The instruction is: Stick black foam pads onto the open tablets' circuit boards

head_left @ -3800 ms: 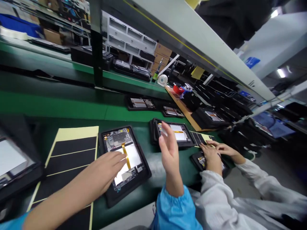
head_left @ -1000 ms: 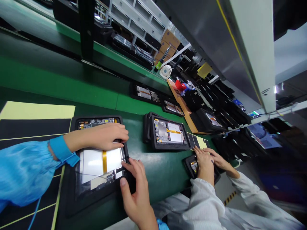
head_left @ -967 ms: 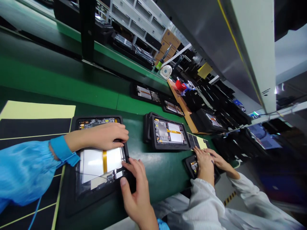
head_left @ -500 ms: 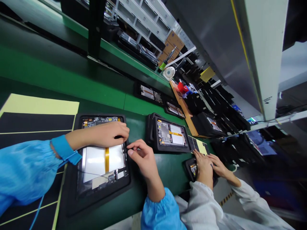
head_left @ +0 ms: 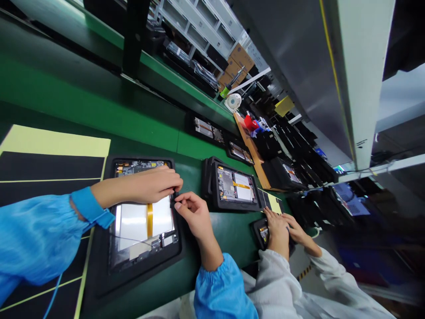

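Observation:
An opened tablet [head_left: 142,226] lies in a black holder [head_left: 146,263] on the green bench. It shows a circuit board at the far end and white panels crossed by an orange tape strip. My left hand [head_left: 149,186] pinches a thin black strip [head_left: 173,199] at the tablet's right edge. My right hand [head_left: 194,213] sits right beside it, fingertips at the same spot. Whether it holds the strip is hidden. A blue sleeve covers each forearm.
A yellow-and-black sheet [head_left: 49,166] lies left of the holder, and another opened tablet [head_left: 235,186] lies to the right. A co-worker's hands [head_left: 279,230] in white sleeves work on a small device. Further tablets, black cases, a small fan and shelves line the background.
My right hand has moved from the tablet's near edge up to its right edge, next to my left hand. My left hand's fingers have closed at that edge. The view has shifted slightly.

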A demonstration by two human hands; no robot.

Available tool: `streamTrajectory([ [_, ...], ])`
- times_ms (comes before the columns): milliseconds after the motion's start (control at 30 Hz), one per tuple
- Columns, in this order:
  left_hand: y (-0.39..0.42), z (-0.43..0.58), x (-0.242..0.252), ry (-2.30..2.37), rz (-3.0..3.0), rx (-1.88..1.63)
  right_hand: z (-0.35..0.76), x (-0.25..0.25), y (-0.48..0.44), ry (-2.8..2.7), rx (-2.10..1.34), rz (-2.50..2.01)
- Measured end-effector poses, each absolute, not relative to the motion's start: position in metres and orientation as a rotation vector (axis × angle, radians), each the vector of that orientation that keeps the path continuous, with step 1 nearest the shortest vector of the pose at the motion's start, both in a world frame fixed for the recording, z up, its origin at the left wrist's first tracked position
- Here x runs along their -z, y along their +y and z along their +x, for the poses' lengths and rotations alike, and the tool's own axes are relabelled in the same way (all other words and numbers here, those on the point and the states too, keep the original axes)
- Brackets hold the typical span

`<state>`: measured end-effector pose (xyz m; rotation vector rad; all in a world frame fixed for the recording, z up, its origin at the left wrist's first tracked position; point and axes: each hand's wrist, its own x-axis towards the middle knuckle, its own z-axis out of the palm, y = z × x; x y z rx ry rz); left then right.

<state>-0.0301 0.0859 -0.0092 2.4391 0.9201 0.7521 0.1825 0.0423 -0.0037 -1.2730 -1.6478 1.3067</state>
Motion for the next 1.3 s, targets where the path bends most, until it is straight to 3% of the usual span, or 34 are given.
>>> streamTrajectory([
  [667, 0.095, -0.029, 0.020, 0.887, 2.363, -0.671, 0.179, 0.014, 0.058, -1.847, -1.198, -1.270],
  [867, 0.093, -0.030, 0.014, 0.950, 2.324, -0.641, 0.171, 0.020, 0.053, -1.844, -0.859, -1.289],
  [1033, 0.093, -0.031, 0.013, 0.953, 2.319, -0.630, 0.181, 0.013, 0.045, -1.803, -0.828, -1.238],
  [1300, 0.093, -0.031, 0.015, 0.967, 2.292, -0.629, 0.178, -0.001, 0.043, -2.211, -0.553, -1.239],
])
